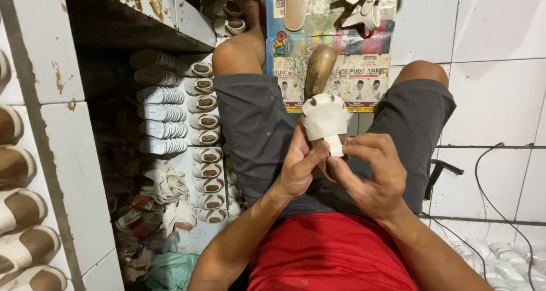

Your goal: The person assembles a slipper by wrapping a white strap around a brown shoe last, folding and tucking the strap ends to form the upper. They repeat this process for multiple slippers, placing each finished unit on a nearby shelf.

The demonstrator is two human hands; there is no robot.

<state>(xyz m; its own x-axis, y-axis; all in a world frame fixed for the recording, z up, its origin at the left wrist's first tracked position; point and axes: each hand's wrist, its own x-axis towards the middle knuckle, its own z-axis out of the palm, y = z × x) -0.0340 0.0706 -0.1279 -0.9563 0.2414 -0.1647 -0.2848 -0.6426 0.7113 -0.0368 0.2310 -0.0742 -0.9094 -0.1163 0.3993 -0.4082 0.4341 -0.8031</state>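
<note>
While seated, both hands (341,171) pinching cream, perhaps leather, upper (324,117), wooden last (318,69)

Left hand (298,168), right hand (372,177) — fingers pinching, close together.

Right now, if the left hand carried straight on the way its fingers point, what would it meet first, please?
The left hand points up and away along the cream upper it already touches, stretched over a wooden last. Straight on, it would probably slide along that upper toward the last's bare end; depth is hard to judge.
</note>
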